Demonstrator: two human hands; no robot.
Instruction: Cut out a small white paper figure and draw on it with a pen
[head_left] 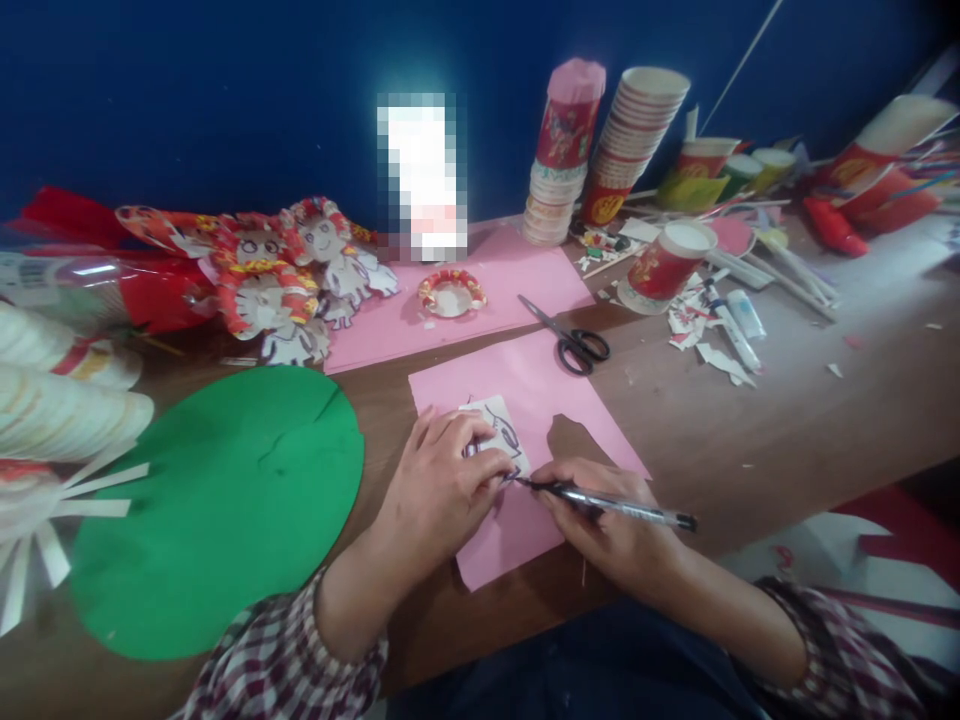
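A small white paper piece (511, 428) with dark drawn lines lies on a pink paper sheet (495, 555) in front of me. My left hand (439, 490) holds this piece down, its thumb and fingers closed at the left and lower edges and hiding part of the drawing. My right hand (626, 545) is closed around a black pen (637, 507), whose tip meets the lower edge of the white piece beside my left thumb. An irregular hole in the pink sheet shows the brown table just above my right hand.
Black-handled scissors (577, 350) lie beyond the sheet, near a red-and-gold ring (451, 293). A green oval sheet (225, 520) is at left, below decorated paper figures (262, 290). Stacked paper cups (637, 130) stand behind. Paper scraps (694, 315) and a glue tube (747, 314) lie right.
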